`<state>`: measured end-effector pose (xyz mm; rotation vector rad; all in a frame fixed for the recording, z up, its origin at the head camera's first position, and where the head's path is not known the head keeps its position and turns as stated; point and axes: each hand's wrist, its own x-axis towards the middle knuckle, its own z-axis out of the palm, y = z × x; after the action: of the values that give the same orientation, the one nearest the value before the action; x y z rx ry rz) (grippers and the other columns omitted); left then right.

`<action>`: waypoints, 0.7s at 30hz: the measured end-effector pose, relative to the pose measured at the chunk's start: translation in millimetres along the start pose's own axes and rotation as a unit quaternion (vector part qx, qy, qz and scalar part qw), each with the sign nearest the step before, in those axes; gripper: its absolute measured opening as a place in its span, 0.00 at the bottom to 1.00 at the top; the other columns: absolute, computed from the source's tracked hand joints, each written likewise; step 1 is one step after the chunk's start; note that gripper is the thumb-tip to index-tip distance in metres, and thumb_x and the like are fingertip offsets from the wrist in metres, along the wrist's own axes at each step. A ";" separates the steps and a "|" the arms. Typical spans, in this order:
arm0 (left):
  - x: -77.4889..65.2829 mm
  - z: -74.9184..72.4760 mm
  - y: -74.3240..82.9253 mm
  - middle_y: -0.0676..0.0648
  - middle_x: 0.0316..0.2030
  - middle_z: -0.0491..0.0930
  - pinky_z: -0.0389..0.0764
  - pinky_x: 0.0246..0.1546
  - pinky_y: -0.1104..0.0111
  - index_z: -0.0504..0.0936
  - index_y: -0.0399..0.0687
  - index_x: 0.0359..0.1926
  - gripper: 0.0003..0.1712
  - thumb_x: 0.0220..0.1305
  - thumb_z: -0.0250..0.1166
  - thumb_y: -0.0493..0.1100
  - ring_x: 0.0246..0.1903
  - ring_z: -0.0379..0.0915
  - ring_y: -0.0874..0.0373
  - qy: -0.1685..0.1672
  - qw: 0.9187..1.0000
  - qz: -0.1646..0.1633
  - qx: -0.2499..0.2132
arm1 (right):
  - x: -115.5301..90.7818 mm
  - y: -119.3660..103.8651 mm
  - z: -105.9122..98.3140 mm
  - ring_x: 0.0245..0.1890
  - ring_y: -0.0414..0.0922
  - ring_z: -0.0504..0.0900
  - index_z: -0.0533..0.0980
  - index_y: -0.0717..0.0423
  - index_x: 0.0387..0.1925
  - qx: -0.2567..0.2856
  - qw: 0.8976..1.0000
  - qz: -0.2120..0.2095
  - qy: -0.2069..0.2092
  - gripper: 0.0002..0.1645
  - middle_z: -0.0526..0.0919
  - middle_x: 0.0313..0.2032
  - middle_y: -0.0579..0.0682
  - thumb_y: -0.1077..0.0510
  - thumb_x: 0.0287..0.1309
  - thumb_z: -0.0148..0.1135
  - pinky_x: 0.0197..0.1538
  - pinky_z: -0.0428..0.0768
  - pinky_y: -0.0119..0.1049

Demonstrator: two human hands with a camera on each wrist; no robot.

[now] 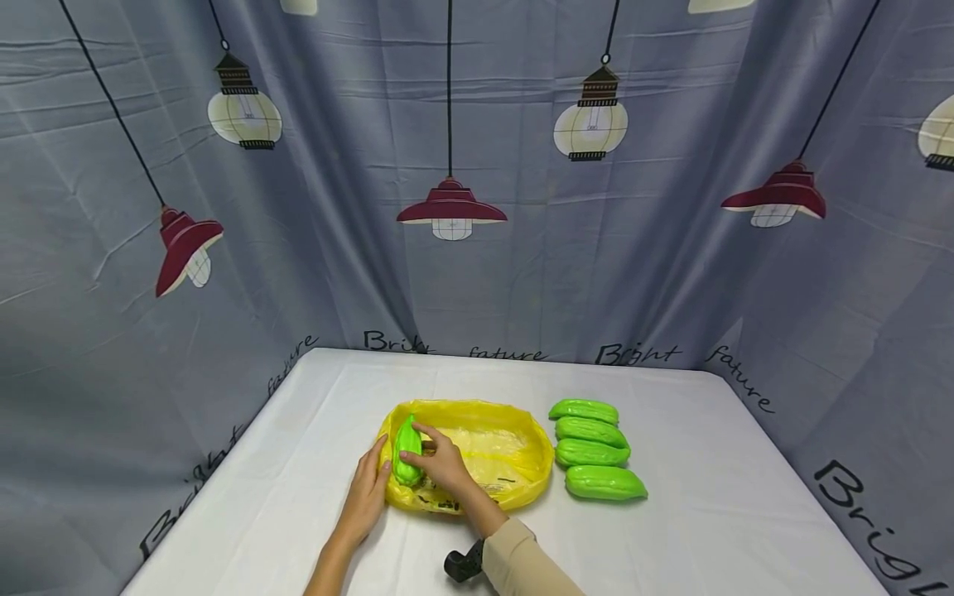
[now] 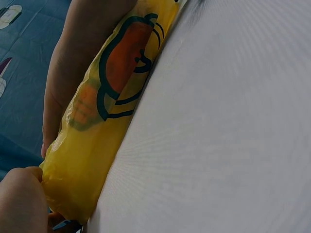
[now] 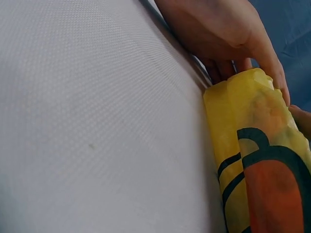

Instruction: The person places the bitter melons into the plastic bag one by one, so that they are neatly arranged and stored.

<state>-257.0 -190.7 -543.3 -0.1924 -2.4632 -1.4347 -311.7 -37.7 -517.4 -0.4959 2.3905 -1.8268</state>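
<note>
A yellow plastic bag [image 1: 507,451] lies spread wide like a shallow basin, its mouth facing up. Inside its left end, my right hand [image 1: 443,463] pinches a bright green, cucumber-shaped vegetable [image 1: 407,451] between thumb and fingers, the vegetable pointing away from me. My left hand [image 1: 365,492] holds the bag's left side, thumb by the rim and fingers around the outside. In the right wrist view, the left hand [image 3: 228,29] grips the end of the bag. The left wrist view shows the bag's printed wall [image 2: 121,68] and hides the vegetable.
To the right of the bag, several matching green vegetables [image 1: 592,453] lie in a column on the white table [image 1: 715,497]. A black device [image 1: 464,563] sits by the right sleeve [image 1: 525,559]. Behind the table hangs a grey curtain [image 1: 507,281] printed with lamps.
</note>
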 end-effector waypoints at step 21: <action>0.4 -0.5 -0.5 0.31 0.63 0.56 0.56 0.56 0.39 0.53 0.47 0.70 0.28 0.73 0.42 0.47 0.61 0.52 0.32 0.004 1.000 0.015 0.012 | -2.4 1.3 6.2 0.31 0.44 0.80 0.70 0.60 0.59 -0.075 0.996 -0.053 0.008 0.31 0.79 0.38 0.58 0.52 0.55 0.64 0.28 0.79 0.30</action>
<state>-257.4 -191.4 -543.3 -0.2171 -2.4599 -1.3904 -308.0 -42.4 -520.7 -0.6350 2.5726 -1.7037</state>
